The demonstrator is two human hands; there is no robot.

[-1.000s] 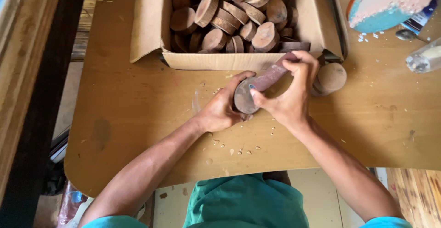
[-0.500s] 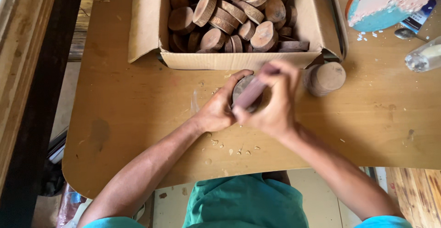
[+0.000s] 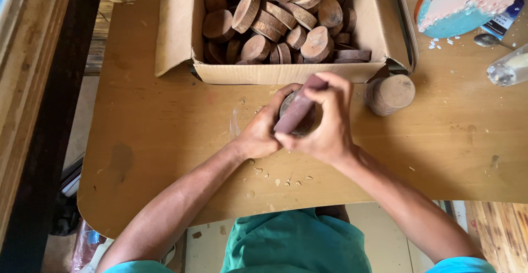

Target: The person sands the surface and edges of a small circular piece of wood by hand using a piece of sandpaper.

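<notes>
A round wood slice (image 3: 301, 120) sits on the table (image 3: 165, 141) just below the cardboard box (image 3: 181, 36), steadied by the left hand (image 3: 263, 132) curled round its edge. The right hand (image 3: 324, 124) pinches a reddish sanding strip (image 3: 297, 110) against its face. The open box is heaped with more wood discs (image 3: 275, 25). A small stack of slices (image 3: 391, 94) stands just right of the hands.

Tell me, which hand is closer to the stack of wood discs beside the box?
Right. The right hand is just left of the stack, not touching it. The left hand is farther off, beyond the right hand, holding a disc.
</notes>
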